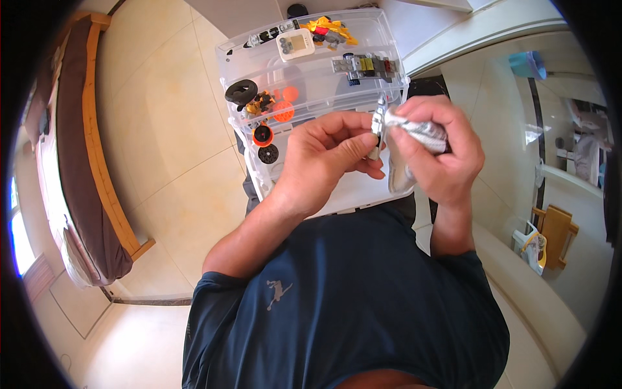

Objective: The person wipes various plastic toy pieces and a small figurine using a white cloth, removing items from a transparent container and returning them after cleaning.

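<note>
My left hand (324, 155) pinches a small grey and white toy piece (378, 123) between thumb and fingers, held upright over a clear plastic storage box (330, 206). Close beside it, my right hand (447, 139) is closed round a bunched white cloth (418, 129) whose loose end hangs down. The cloth meets or nearly meets the toy piece; I cannot tell which. The cloth and fingers hide part of the box behind them.
On the box lie a yellow and red toy (330, 29), a grey brick-built piece (366, 66), a small white device with a screen (295, 44), a black ring (241, 94), orange discs (283, 111) and a black wheel (267, 153). A wood-framed bed (97, 142) stands at left.
</note>
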A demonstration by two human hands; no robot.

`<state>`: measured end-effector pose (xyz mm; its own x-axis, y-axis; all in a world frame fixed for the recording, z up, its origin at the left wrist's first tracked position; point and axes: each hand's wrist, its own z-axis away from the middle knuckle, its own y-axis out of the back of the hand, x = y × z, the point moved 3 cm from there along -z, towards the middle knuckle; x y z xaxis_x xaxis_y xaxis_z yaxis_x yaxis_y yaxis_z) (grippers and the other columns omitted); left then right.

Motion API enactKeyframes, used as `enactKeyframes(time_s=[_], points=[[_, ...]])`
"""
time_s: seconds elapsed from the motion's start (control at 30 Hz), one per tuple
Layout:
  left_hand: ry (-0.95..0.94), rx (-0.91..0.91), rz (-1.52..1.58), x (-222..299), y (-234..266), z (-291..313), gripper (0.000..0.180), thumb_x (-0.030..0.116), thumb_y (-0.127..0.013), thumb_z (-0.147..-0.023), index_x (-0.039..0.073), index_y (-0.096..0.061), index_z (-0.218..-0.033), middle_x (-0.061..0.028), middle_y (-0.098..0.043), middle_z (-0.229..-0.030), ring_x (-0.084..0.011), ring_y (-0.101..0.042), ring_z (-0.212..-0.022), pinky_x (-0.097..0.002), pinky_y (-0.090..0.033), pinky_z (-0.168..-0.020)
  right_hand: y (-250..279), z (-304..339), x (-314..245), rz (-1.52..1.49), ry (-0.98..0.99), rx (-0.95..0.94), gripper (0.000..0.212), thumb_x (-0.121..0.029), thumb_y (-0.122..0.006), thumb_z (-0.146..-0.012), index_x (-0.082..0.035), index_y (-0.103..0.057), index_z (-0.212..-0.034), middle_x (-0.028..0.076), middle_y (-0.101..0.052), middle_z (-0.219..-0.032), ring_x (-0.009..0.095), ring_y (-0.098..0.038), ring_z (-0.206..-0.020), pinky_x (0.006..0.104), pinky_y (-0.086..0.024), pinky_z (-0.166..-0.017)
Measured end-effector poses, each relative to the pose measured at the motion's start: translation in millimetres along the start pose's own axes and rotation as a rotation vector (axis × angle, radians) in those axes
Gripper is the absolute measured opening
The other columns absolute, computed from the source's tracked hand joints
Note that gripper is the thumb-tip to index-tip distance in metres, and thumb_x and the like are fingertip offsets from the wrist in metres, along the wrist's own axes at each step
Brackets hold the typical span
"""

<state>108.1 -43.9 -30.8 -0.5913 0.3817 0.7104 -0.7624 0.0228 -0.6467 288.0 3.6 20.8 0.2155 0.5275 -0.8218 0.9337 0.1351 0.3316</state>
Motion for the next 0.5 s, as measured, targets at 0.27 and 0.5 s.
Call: enactKeyframes(time_s=[0.27,0.5], points=[[-0.03,0.032,-0.112,8,1,0,0.025,0.004,-0.063,-0.105,-0.006,-0.067,-0.128,-0.0144,-0.074,-0.109,-0.0223,-0.075,-0.089,-0.0369,-0.066,-0.08,-4,9,-1,0.029,0.041,-0.069,0.024,0.008,-0.078,-0.082,0.0,-0.068,-0.102,0.012,-0.074,-0.099,0.017,-0.071,-0.086,0.029,-0.057,-0.077],[-0.006,0.092,-0.112,12,-4,-1,0.022,0.004,-0.066,-0.103,-0.006,-0.068,-0.122,-0.0124,-0.075,-0.105,-0.0199,-0.074,-0.089,-0.0365,-0.067,-0.077,-6,6,5,-0.043,-0.032,0.04,0.022,0.007,-0.079,-0.084,0.0,-0.068,-0.102,0.011,-0.073,-0.099,0.015,-0.071,-0.085,0.027,-0.056,-0.075]])
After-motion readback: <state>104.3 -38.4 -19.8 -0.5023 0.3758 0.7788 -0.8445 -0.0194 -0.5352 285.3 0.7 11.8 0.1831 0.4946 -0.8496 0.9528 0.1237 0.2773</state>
